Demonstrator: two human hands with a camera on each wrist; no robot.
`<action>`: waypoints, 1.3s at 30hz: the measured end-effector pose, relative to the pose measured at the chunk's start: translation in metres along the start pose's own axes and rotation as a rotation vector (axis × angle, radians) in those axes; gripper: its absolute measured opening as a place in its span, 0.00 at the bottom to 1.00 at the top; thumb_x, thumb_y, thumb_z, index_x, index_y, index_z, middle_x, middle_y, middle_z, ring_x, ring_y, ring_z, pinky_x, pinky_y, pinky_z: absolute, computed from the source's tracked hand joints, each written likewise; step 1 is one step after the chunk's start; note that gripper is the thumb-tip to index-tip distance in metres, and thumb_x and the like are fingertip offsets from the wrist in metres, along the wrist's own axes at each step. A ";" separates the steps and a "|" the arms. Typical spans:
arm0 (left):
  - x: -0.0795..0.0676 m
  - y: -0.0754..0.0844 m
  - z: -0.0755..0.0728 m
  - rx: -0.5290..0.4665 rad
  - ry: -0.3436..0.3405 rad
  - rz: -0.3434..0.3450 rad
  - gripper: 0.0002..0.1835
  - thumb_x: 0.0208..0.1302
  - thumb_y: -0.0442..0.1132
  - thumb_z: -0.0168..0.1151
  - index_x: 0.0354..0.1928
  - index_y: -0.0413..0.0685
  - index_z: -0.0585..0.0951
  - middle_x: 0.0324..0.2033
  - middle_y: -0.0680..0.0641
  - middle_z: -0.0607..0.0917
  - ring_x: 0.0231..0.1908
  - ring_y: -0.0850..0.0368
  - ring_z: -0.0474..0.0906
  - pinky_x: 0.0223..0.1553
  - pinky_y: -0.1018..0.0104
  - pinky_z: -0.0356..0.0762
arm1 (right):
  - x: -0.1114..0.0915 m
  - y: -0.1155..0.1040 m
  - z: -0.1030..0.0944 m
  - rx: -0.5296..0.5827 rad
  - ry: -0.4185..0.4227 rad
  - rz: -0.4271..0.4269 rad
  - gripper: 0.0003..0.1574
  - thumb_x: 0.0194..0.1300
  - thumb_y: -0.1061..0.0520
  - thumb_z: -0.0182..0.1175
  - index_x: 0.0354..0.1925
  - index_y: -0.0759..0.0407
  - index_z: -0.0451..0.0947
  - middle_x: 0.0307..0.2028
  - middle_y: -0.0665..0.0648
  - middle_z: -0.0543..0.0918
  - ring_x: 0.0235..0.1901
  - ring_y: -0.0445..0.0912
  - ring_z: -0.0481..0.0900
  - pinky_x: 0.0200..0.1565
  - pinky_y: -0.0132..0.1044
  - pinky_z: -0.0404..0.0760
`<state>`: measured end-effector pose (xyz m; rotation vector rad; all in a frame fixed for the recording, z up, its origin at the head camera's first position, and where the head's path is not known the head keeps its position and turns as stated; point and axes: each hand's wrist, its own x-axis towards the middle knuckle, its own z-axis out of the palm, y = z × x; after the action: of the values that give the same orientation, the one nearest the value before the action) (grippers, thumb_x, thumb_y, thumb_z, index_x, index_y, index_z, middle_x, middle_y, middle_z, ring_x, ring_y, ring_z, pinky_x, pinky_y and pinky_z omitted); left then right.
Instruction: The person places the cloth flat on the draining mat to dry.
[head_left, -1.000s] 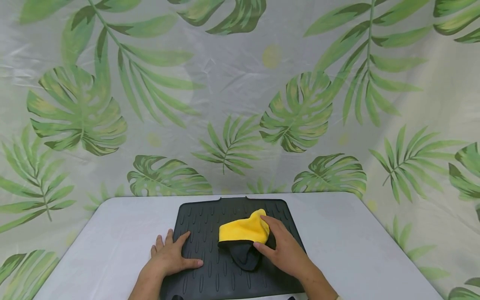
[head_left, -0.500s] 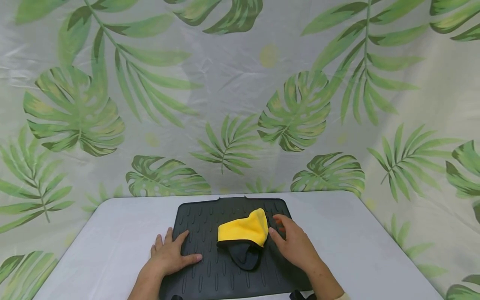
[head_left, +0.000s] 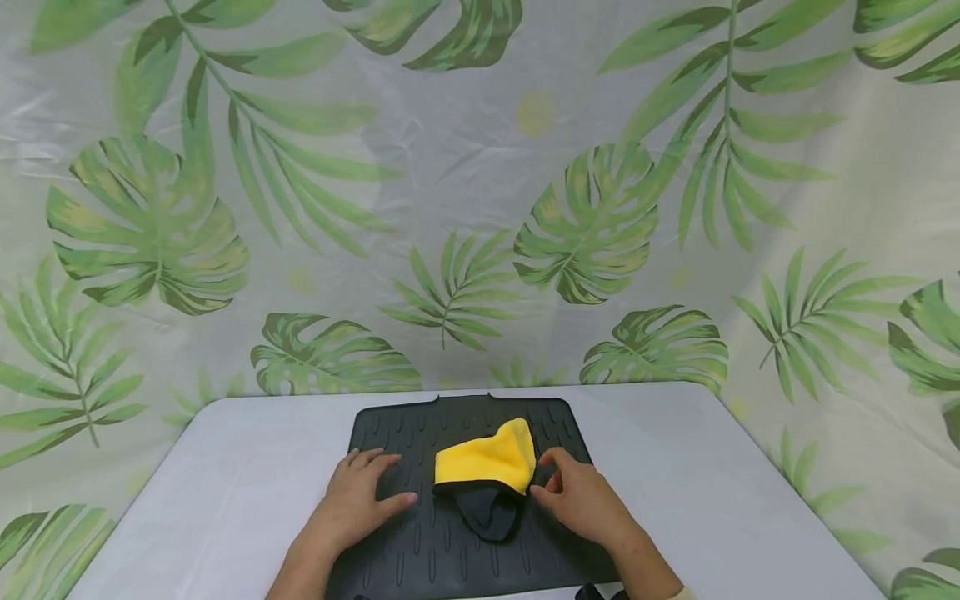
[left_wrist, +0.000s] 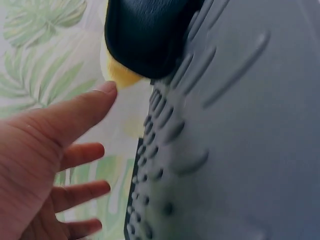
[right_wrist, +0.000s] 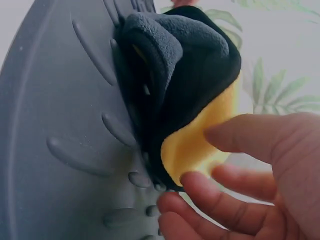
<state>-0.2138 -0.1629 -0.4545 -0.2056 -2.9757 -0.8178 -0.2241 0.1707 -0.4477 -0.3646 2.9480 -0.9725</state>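
Note:
A crumpled two-sided cloth (head_left: 487,462), yellow on one face and dark grey on the other with black edging, lies on a black ribbed rubber mat (head_left: 420,558). My left hand (head_left: 356,500) is over the mat's left side, apart from the cloth, thumb and fingers spread. At the cloth's right edge is my right hand (head_left: 585,504), fingers loosely bent and thumb tip right at the edge. In the right wrist view, the thumb overlaps the yellow face (right_wrist: 195,145), with a gap between thumb and fingers. The grey side (right_wrist: 165,40) folds over on itself there.
The mat lies on a white-covered table (head_left: 240,467), with table surface to its left and right. Behind the table hangs a pale curtain (head_left: 465,183) printed with green leaves. A small dark object (head_left: 588,592) shows at the bottom edge near the right forearm.
My right hand has let go of the cloth, drawn back right, then come slightly back toward its edge. My left hand has shifted right, further onto the mat. The cloth keeps its shape.

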 end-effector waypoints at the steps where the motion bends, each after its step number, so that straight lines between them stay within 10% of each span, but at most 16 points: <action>1: 0.000 0.003 0.002 -0.014 0.009 0.011 0.35 0.57 0.58 0.75 0.63 0.47 0.80 0.66 0.36 0.77 0.73 0.26 0.61 0.70 0.29 0.59 | -0.001 0.000 0.001 -0.011 -0.015 -0.014 0.17 0.65 0.50 0.70 0.47 0.54 0.78 0.24 0.46 0.79 0.21 0.39 0.72 0.25 0.33 0.71; 9: -0.001 0.023 0.020 -0.005 0.057 0.089 0.27 0.52 0.56 0.79 0.50 0.50 0.86 0.50 0.49 0.84 0.62 0.41 0.75 0.63 0.42 0.76 | -0.002 -0.007 0.011 0.009 -0.094 -0.092 0.21 0.58 0.43 0.76 0.40 0.49 0.77 0.25 0.45 0.75 0.20 0.39 0.69 0.23 0.31 0.69; 19: -0.006 0.040 0.042 0.156 0.314 0.176 0.13 0.56 0.48 0.78 0.38 0.50 0.89 0.38 0.51 0.88 0.47 0.49 0.82 0.52 0.52 0.83 | -0.002 -0.013 0.023 -0.100 0.032 -0.157 0.11 0.65 0.54 0.71 0.38 0.48 0.76 0.22 0.41 0.73 0.20 0.34 0.68 0.24 0.28 0.69; 33: -0.001 0.036 0.027 0.146 0.433 0.173 0.07 0.55 0.39 0.78 0.35 0.54 0.88 0.34 0.54 0.91 0.43 0.50 0.82 0.46 0.49 0.82 | -0.001 -0.010 0.006 -0.144 0.233 -0.160 0.10 0.64 0.60 0.68 0.37 0.48 0.75 0.14 0.38 0.72 0.13 0.30 0.65 0.19 0.27 0.65; 39: 0.000 0.036 0.018 0.109 0.558 0.273 0.08 0.53 0.36 0.78 0.34 0.55 0.88 0.30 0.56 0.90 0.41 0.52 0.80 0.50 0.47 0.80 | -0.001 -0.009 -0.001 -0.130 0.246 -0.130 0.10 0.65 0.59 0.68 0.37 0.47 0.76 0.13 0.37 0.71 0.13 0.31 0.66 0.19 0.27 0.65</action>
<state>-0.2086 -0.1226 -0.4518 -0.3100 -2.3928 -0.5624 -0.2214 0.1642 -0.4417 -0.4773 3.2580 -0.8998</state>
